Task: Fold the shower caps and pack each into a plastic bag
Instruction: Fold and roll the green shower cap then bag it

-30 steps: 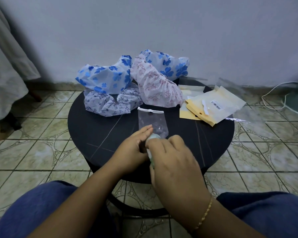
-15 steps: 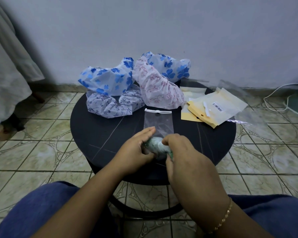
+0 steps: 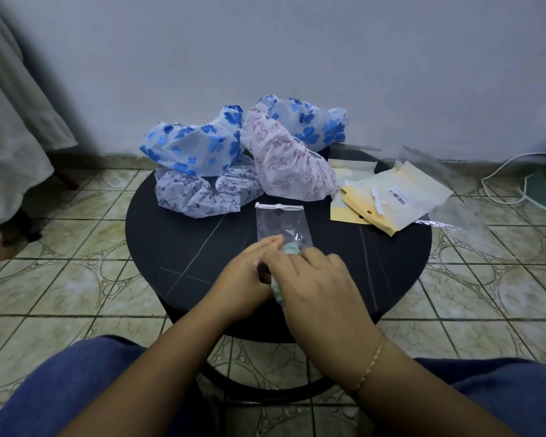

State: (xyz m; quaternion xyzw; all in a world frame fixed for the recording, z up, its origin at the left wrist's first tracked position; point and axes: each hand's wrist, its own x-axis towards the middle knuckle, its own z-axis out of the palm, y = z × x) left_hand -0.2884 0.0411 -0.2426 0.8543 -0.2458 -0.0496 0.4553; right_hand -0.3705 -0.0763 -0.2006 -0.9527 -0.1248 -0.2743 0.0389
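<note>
Head cam, near to far: both hands meet at the near-centre of the round black desk (image 3: 177, 247). Right hand (image 3: 322, 288) has fingers curled over a small folded greenish shower cap (image 3: 290, 249), pinching it; most of the cap is hidden under the hand. Left hand (image 3: 246, 275) lies w/ fingers fairly straight against the mouth end of a clear plastic bag (image 3: 281, 223), seemingly steadying it; can't tell if the thumb pinches the film.

Handling, my read: cap is thin film w/ elastic rim, v. light, soft, springy, so it wants to unfold. Keep it squeezed across the fold until it's well inside. Bag is slick, floppy, prob. clingy; hold one lip at the mouth, not the body.

Farther back, touching each other in a heap: purple-print cap (image 3: 202, 197), blue-flower cap (image 3: 196, 146), pink-print cap (image 3: 290, 165), second blue-flower cap (image 3: 312, 124), all unfolded and puffy.

Right of the heap: stack of yellow-backed bags (image 3: 388, 197). Top one has a barcode sticker (image 3: 397, 196), digits too small to read. No brand legible anywhere.
</note>
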